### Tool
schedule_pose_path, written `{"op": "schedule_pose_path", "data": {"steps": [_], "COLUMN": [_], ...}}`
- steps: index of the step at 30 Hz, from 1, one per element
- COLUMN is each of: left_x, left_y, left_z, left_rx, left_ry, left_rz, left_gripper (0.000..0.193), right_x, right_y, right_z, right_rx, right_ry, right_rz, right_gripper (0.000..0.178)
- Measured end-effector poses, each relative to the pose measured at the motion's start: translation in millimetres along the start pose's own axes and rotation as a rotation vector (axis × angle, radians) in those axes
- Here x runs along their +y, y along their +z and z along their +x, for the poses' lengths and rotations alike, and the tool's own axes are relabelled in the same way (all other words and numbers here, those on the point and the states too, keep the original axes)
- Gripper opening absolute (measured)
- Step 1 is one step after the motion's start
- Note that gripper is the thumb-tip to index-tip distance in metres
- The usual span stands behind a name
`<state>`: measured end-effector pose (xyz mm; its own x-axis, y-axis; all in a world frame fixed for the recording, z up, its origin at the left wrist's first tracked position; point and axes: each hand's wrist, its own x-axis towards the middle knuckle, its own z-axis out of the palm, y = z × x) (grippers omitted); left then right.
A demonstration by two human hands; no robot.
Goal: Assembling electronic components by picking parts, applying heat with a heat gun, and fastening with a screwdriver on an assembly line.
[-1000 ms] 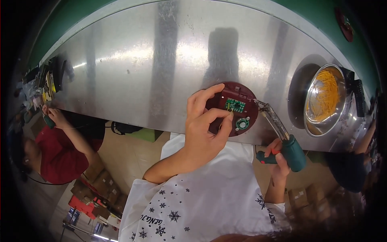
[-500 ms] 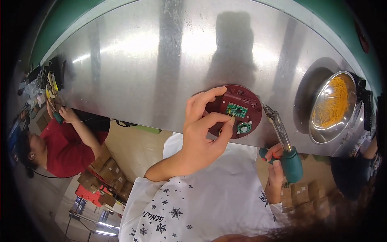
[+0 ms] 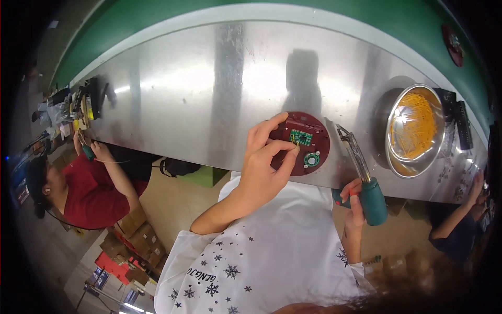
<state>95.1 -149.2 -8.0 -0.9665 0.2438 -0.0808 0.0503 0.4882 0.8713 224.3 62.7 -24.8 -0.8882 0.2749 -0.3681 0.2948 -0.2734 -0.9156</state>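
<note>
A dark red round housing [image 3: 320,129] lies at the table's near edge, open side up. Inside it are a small green circuit board [image 3: 305,137] and a round green-rimmed part [image 3: 312,159]. Over its left side, my left hand [image 3: 263,167] pinches a thin yellow wire [image 3: 296,144] between thumb and index finger, at the board's lower edge; another finger rests on the housing's rim. In my right hand [image 3: 355,209] is a teal-handled soldering gun [image 3: 374,206], its metal tip pointing up and away, right of the housing and apart from it.
At right stands a steel bowl [image 3: 393,152] of cut yellow wires [image 3: 417,125], with black parts [image 3: 462,123] beyond. Another dark red housing [image 3: 452,44] lies on the green strip [image 3: 334,11]. A person in red [image 3: 99,191] works at left; another person's arm [image 3: 460,214] is at right.
The view has shifted, so the table and bowl sit differently in it. My left hand still pinches at the board, and the soldering gun stays in my right hand, its tip apart from the housing.
</note>
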Motion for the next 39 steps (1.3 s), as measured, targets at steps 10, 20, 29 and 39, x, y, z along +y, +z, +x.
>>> {"op": "schedule_pose_path", "data": {"steps": [10, 20, 29, 39], "left_x": [-12.2, -18.8, -32.6, -22.2], "left_y": [-41.2, -35.4, -6.7, 14.7], "left_z": [26.0, 195.6, 32.9, -32.1], "left_rx": [-0.341, 0.342, 0.031, 0.054], "left_ry": [0.440, 0.559, 0.568, 0.747], "left_rz": [0.236, 0.530, 0.344, 0.385], "left_gripper": [0.051, 0.053, 0.023, 0.025], "right_x": [14.2, 14.9, 18.1, 9.7], "right_y": [1.1, 12.9, 4.2, 2.8], "right_z": [-6.4, 7.4, 10.5, 2.7], "right_rx": [0.068, 0.123, 0.110, 0.108], "right_ry": [-0.131, -0.269, -0.247, -0.239], "right_rz": [0.176, 0.496, 0.495, 0.481], "right_gripper": [0.016, 0.016, 0.017, 0.016]}}
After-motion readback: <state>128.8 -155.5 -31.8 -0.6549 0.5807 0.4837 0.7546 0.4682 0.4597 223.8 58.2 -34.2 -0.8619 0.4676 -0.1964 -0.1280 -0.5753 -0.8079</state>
